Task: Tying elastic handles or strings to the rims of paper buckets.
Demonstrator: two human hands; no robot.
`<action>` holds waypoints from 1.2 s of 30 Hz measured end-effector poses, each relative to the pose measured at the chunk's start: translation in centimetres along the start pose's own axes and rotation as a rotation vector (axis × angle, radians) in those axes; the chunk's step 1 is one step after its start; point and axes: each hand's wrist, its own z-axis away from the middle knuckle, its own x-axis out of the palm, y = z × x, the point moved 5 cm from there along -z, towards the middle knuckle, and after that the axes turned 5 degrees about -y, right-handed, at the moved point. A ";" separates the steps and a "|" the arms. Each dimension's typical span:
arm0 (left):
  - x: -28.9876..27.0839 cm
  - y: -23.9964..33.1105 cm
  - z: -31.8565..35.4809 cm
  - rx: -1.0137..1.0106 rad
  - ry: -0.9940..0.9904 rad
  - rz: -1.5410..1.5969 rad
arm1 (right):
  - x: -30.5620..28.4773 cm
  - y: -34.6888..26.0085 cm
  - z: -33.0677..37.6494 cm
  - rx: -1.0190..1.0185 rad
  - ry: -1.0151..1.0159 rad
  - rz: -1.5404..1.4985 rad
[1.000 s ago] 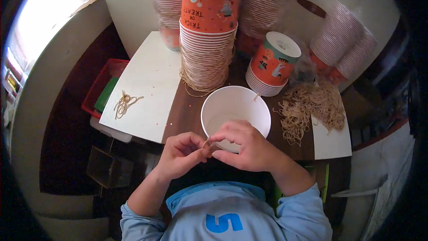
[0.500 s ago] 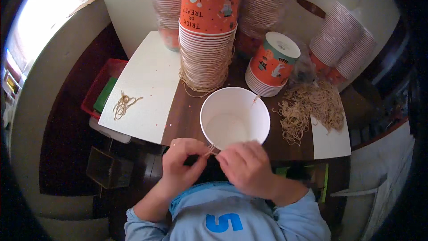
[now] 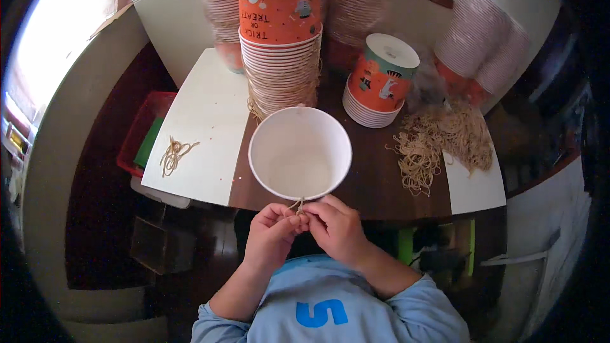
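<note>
A white-lined paper bucket (image 3: 300,152) stands with its mouth up near the table's front edge. From its near rim comes a thin tan cord (image 3: 298,206). My left hand (image 3: 274,234) pinches the cord between thumb and fingers. Close against it, my right hand (image 3: 337,227) is also closed on the cord, its fingertips meeting the left ones just below the rim. Exactly how the cord loops between the fingertips is too small to make out.
Behind the bucket rises a tall stack of orange-and-green buckets (image 3: 279,13) with cords hanging round it. A shorter stack (image 3: 382,79) stands to its right. A tangled heap of cords (image 3: 438,146) lies at right, a few loose cords (image 3: 176,154) at left. Wrapped stacks (image 3: 480,38) stand behind.
The bucket sits further left and has turned, with the tied spot gone from its right rim. My hands have come closer together, fingertips now touching at the cord.
</note>
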 end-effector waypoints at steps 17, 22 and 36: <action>0.4 3.3 2.2 0.438 0.196 -0.791 | 4.6 4.0 1.0 0.749 -0.246 -1.332; 2.4 4.1 2.4 0.712 0.124 -1.293 | 4.9 3.9 1.1 0.783 -0.178 -1.306; 2.4 3.8 2.3 0.748 0.098 -1.396 | 4.3 3.7 0.8 0.682 -0.139 -1.202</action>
